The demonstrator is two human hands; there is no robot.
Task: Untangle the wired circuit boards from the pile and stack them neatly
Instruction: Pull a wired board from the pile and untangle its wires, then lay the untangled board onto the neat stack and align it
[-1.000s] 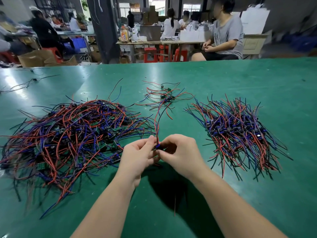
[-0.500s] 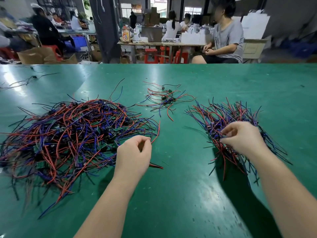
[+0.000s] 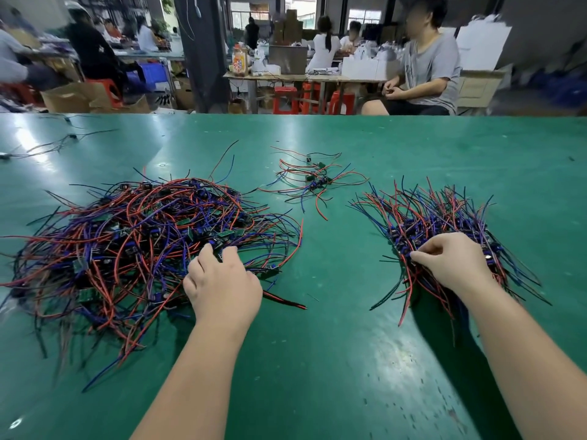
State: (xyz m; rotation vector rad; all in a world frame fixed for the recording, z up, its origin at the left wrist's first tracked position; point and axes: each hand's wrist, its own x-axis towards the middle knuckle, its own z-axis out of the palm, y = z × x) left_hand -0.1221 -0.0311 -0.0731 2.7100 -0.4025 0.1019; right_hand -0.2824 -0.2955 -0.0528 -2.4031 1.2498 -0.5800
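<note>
A big tangled pile (image 3: 136, 242) of small green circuit boards with red, blue and black wires lies at the left. My left hand (image 3: 222, 281) is at the pile's right edge, thumb and forefinger pinching a circuit board (image 3: 219, 247) there. At the right lies the stack (image 3: 444, 217) of boards with their wires fanned out. My right hand (image 3: 454, 258) rests on the stack's near side, its fingers curled and its thumb and forefinger pinched on a board among the wires. That board is mostly hidden under the hand.
A small cluster of several wired boards (image 3: 313, 181) lies further back, between the two heaps. Loose black wires (image 3: 57, 144) lie at the far left of the green table (image 3: 317, 360). People sit at benches beyond the table's far edge.
The hands, together at the centre on one board, have split. The right hand carried it to the right stack. The left hand reached into the edge of the tangled pile.
</note>
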